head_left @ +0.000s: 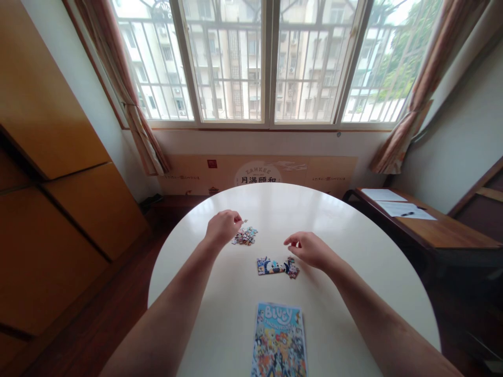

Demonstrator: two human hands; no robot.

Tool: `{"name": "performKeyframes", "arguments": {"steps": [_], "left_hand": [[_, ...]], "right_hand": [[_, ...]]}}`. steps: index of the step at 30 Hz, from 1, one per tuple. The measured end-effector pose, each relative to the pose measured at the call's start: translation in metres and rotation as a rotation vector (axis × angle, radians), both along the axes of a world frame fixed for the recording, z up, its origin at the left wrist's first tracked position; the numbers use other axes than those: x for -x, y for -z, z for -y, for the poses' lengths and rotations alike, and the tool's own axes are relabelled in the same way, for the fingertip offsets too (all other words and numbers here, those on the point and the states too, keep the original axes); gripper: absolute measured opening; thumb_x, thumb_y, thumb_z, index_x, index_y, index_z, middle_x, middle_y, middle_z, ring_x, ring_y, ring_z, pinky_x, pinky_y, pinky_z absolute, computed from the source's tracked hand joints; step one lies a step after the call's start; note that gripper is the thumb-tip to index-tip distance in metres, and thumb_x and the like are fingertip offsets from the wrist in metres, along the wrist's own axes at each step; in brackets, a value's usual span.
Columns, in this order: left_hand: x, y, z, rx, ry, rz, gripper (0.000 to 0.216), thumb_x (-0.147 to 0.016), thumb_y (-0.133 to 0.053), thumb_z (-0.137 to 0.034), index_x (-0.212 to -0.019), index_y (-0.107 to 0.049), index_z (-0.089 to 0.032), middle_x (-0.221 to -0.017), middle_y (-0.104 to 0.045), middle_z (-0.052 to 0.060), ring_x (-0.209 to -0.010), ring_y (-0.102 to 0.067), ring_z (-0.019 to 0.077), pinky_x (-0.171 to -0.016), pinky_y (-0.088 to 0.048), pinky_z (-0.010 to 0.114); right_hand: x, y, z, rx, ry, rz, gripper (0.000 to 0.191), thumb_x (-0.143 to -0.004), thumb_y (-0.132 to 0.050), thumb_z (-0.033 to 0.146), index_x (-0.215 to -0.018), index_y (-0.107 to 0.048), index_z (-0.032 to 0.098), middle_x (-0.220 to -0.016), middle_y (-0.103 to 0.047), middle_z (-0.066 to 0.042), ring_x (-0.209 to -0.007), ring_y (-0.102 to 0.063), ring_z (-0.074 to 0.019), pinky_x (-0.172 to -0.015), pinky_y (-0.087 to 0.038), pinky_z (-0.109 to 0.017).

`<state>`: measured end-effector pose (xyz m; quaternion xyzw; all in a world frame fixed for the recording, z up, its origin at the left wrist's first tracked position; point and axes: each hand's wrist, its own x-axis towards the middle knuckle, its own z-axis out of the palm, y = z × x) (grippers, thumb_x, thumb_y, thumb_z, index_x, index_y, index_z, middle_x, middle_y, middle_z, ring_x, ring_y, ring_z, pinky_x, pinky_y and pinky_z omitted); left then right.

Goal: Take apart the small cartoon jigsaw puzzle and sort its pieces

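My left hand (225, 226) pinches a small jigsaw puzzle piece (245, 221) between thumb and fingertips, just above a heap of loose puzzle pieces (245, 236). To the right, my right hand (308, 248) hovers over the table with its fingers curved and a gap between thumb and forefinger; nothing shows in it. Below that hand lies a partly joined puzzle (275, 266), with a dark blue and white figure and an uneven right edge. Nearer to me is a Bluey picture sheet (279, 337), light blue at the top and crowded with cartoon characters.
The round white table (334, 209) has a curved edge on all visible sides. At the right, papers (404, 209) and a dark pen-like object lie on a wooden side table (451, 230). A printed cardboard panel (188, 173) stands beneath the window; wooden cabinets (58, 235) are at the left.
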<state>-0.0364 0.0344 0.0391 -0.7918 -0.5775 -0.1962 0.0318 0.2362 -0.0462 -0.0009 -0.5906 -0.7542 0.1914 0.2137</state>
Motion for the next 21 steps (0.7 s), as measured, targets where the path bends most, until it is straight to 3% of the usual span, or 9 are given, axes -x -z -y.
{"name": "performKeyframes", "arguments": {"steps": [5, 12, 15, 21], "left_hand": [[0.0, 0.012, -0.005, 0.042, -0.026, -0.086, 0.016, -0.081, -0.059, -0.022, -0.084, -0.074, -0.022, -0.094, -0.072, 0.005, -0.087, -0.064, 0.0202, -0.07, -0.046, 0.025], [-0.009, 0.017, -0.002, 0.099, 0.039, -0.128, 0.016, -0.081, -0.059, -0.024, -0.083, -0.075, -0.023, -0.096, -0.071, 0.005, -0.086, -0.064, 0.0196, -0.07, -0.045, 0.025], [-0.01, 0.017, 0.0, 0.116, 0.135, -0.101, 0.016, -0.081, -0.06, -0.025, -0.083, -0.075, -0.022, -0.096, -0.07, 0.005, -0.085, -0.064, 0.0188, -0.072, -0.045, 0.025], [-0.027, 0.009, 0.021, 0.155, 0.468, -0.032, 0.016, -0.082, -0.061, -0.022, -0.087, -0.075, -0.023, -0.098, -0.07, 0.005, -0.086, -0.064, 0.0189, -0.077, -0.047, 0.027]], "right_hand": [[0.002, 0.001, 0.001, 0.063, -0.026, 0.051, 0.03, -0.078, -0.056, 0.021, -0.101, -0.076, 0.023, -0.093, -0.073, -0.004, -0.083, -0.064, -0.0165, -0.076, -0.046, -0.026], [-0.002, -0.001, 0.002, 0.095, -0.027, 0.061, 0.031, -0.078, -0.057, 0.02, -0.101, -0.077, 0.022, -0.097, -0.074, -0.004, -0.082, -0.065, -0.0163, -0.072, -0.046, -0.024], [-0.005, -0.002, 0.001, 0.118, -0.064, 0.046, 0.032, -0.076, -0.056, 0.017, -0.099, -0.078, 0.022, -0.095, -0.074, -0.004, -0.081, -0.066, -0.0159, -0.073, -0.047, -0.023], [-0.009, -0.003, 0.002, 0.129, -0.2, 0.034, 0.036, -0.072, -0.055, 0.01, -0.093, -0.08, 0.025, -0.091, -0.074, -0.002, -0.08, -0.065, -0.0148, -0.073, -0.046, -0.022]]}}
